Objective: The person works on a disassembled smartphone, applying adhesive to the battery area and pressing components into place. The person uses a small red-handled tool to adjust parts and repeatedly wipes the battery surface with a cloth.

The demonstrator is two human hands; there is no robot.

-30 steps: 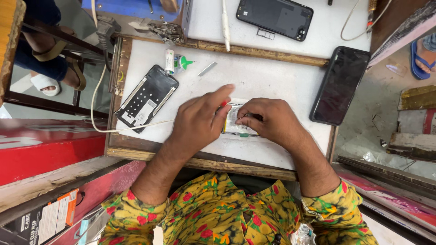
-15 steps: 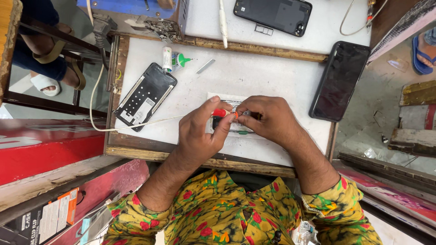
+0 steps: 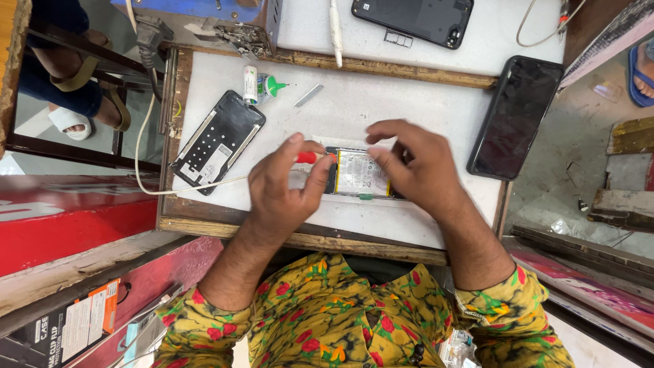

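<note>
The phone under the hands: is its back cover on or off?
Off. The phone lies with its battery and inner parts exposed, while the left hand holds a red-handled tool at its edge.

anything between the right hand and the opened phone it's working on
Nothing visible. The right hand hovers directly over the right part of the opened phone, fingers spread, with no object between them. The left hand holds a red-handled tool at the phone's left end, off to the side of that gap.
</note>
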